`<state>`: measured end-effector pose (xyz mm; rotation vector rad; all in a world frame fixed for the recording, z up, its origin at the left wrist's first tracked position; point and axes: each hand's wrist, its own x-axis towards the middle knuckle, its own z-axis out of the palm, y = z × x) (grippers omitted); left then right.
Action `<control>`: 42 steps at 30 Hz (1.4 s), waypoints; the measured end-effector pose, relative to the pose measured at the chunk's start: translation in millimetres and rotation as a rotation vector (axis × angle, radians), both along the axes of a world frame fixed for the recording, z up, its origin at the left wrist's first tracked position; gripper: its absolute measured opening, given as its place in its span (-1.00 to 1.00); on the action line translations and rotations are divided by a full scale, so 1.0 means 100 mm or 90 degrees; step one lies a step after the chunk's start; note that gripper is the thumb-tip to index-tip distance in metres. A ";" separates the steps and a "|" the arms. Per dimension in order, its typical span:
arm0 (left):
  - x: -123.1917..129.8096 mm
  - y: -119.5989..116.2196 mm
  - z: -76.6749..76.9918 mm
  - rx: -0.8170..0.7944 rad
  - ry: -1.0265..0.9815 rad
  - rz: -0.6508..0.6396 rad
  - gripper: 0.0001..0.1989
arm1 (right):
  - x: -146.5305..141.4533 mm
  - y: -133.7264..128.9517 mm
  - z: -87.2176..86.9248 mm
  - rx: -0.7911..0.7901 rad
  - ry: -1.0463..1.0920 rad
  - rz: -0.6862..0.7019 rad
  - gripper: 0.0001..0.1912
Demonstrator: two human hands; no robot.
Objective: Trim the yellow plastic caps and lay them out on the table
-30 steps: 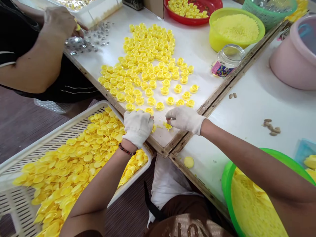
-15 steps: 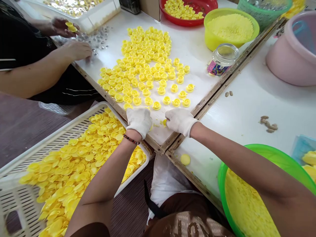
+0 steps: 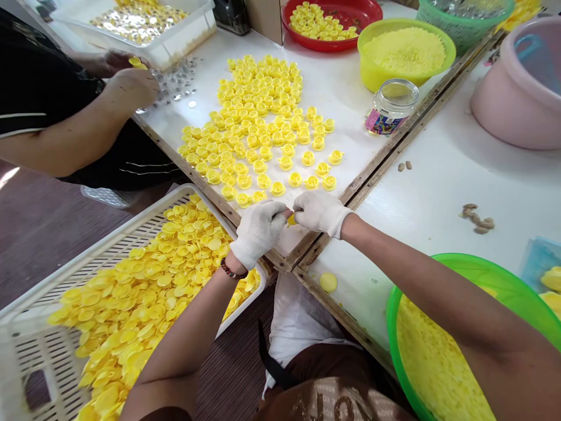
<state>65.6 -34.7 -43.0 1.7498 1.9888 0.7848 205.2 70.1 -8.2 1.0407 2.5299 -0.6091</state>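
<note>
My white-gloved hands meet over the near corner of the white table. My right hand (image 3: pixel 322 213) is closed on a small yellow plastic piece (image 3: pixel 291 220), mostly hidden by the fingers. From the other side, the fingertips of my left hand (image 3: pixel 260 231) pinch at this piece; their exact grip is partly covered. Just beyond the hands, many small yellow plastic cups on saucers (image 3: pixel 277 188) stand spread over the table. A white slotted crate (image 3: pixel 56 351) on my left holds a heap of thin yellow plastic saucers (image 3: pixel 144 292).
A co-worker's hands (image 3: pixel 131 88) handle a yellow piece at far left, near a white tray (image 3: pixel 175 44). Red (image 3: pixel 372 11) and yellow (image 3: pixel 372 73) basins and a clear jar (image 3: pixel 390 108) stand behind. A green basin (image 3: pixel 394 327) of small yellow pieces and a pink bucket (image 3: pixel 504 99) are at right.
My left hand has moved right and turned inward to meet my right hand. Yellow cups it covered before now show at the near edge of the group. The co-worker's hands have come together.
</note>
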 end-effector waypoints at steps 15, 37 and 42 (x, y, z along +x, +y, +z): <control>-0.30 -0.71 0.06 0.009 -0.752 0.319 -0.59 | -0.40 -0.19 -0.31 0.010 0.018 0.092 -0.46; -0.01 -0.60 -0.10 -0.054 -0.824 0.274 -0.55 | -0.12 -0.28 0.03 -0.224 0.428 0.040 -0.87; -0.13 -0.69 -0.14 -0.004 -0.827 0.356 -0.52 | -0.26 -0.20 -0.09 -0.076 0.137 0.051 -0.74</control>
